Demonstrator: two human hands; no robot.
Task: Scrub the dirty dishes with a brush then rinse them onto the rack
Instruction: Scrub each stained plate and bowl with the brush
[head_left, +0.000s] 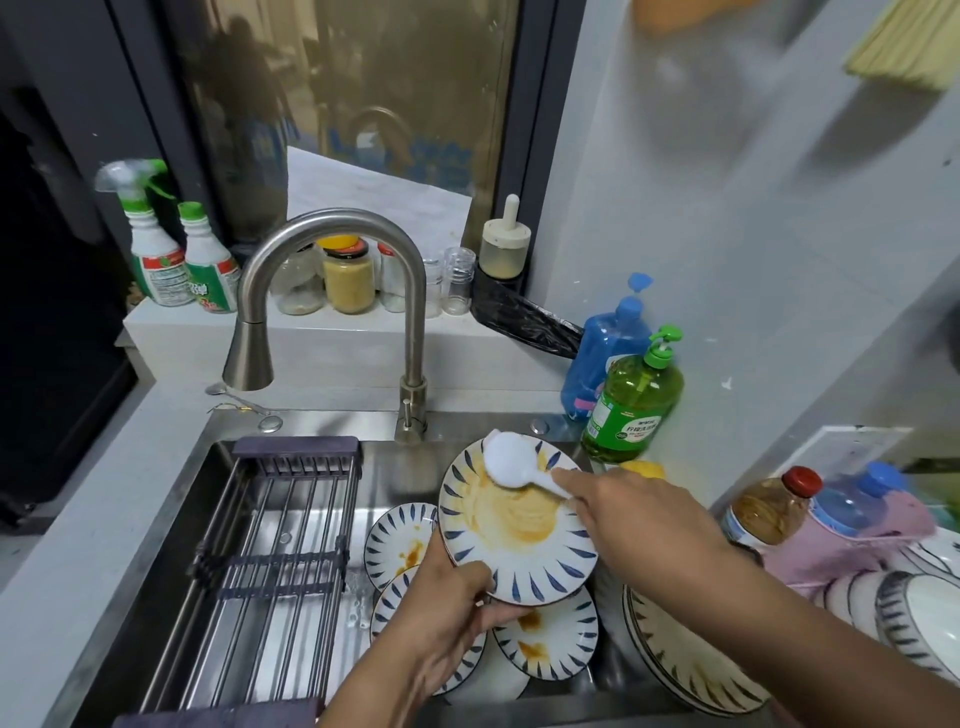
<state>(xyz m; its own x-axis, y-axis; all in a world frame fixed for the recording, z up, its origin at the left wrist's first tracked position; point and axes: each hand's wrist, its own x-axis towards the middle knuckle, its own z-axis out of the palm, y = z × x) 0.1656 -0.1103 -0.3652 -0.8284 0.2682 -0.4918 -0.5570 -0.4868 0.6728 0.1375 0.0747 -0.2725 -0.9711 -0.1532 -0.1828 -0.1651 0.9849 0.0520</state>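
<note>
A white plate with blue rim strokes (519, 530) is smeared with orange-yellow sauce and tilts above the sink. My left hand (447, 618) grips its lower edge, thumb on the rim. My right hand (623, 509) holds a white brush (511, 462) by the handle, its round head pressed on the plate's upper part. Several more dirty plates (545, 644) of the same pattern lie in the sink (384, 467) below. A dark wire rack (275, 561) spans the sink's left half and holds nothing.
A steel faucet (332, 291) arches over the sink, no water running. Green and blue soap bottles (631, 400) stand at the right back corner. Jars and spray bottles line the sill. More plates (680, 660) lean at the sink's right; bowls (919, 618) and bottles crowd the right counter.
</note>
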